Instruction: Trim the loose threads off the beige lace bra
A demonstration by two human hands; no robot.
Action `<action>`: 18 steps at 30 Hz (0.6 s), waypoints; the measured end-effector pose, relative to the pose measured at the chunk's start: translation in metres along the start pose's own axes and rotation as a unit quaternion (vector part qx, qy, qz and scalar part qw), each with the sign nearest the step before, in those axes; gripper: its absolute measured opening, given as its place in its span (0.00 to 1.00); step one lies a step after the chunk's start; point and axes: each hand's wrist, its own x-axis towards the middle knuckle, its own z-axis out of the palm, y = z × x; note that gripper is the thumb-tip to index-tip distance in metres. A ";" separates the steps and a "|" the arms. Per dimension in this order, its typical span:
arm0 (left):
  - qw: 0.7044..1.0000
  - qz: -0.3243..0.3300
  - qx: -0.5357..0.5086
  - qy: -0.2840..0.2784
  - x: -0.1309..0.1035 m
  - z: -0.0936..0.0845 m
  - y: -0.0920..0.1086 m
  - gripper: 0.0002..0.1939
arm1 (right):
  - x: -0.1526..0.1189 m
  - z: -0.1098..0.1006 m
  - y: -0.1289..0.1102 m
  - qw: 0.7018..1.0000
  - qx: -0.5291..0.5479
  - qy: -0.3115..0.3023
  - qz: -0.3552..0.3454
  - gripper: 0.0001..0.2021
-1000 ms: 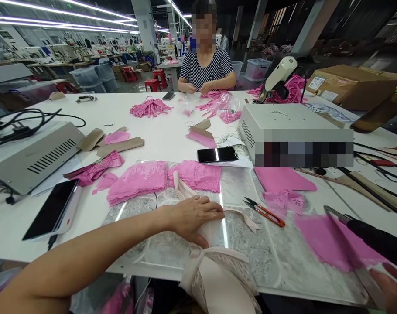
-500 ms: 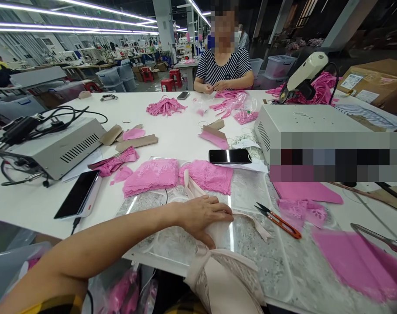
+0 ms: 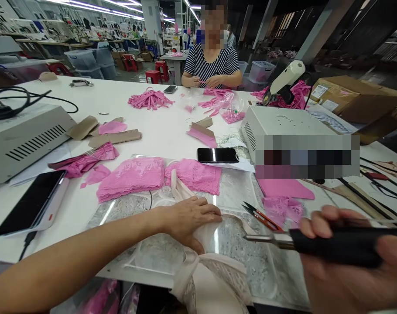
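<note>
My left hand (image 3: 193, 222) lies flat with fingers stretched on a beige bra (image 3: 214, 283), pressing thin sheer fabric onto a clear-covered, grey speckled mat (image 3: 241, 257). The bra's lace cup hangs over the table's near edge, and one beige strap runs up past the hand. In my right hand (image 3: 342, 270) is a black-handled tool with a slim metal tip (image 3: 336, 246), pointing left above the mat. Its tip is near the end of a beige strap; whether they touch I cannot tell. Orange-handled thread snips (image 3: 262, 216) lie just beyond the tip.
Stacked pink lace pieces (image 3: 133, 176) lie behind my left hand. A black phone (image 3: 218, 155) sits beyond them. Grey vented boxes stand at left (image 3: 31, 139) and right (image 3: 280, 120). Across the table a person in a striped top (image 3: 211, 65) handles pink strips.
My right hand has come into view from the right with the black-handled tool. My left hand stays pressed on the bra. The view has shifted somewhat to the right.
</note>
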 end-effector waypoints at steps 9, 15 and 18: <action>1.000 0.018 -0.009 0.021 0.000 0.000 -0.003 0.34 | -0.007 0.053 0.020 0.994 0.104 -0.025 0.030 0.08; 1.000 0.009 0.001 0.009 -0.001 -0.002 -0.002 0.35 | -0.007 0.055 0.025 0.995 0.095 -0.042 0.003 0.08; 1.000 0.007 -0.005 0.008 -0.001 -0.002 -0.002 0.35 | -0.007 0.055 0.026 0.995 0.094 -0.044 0.005 0.08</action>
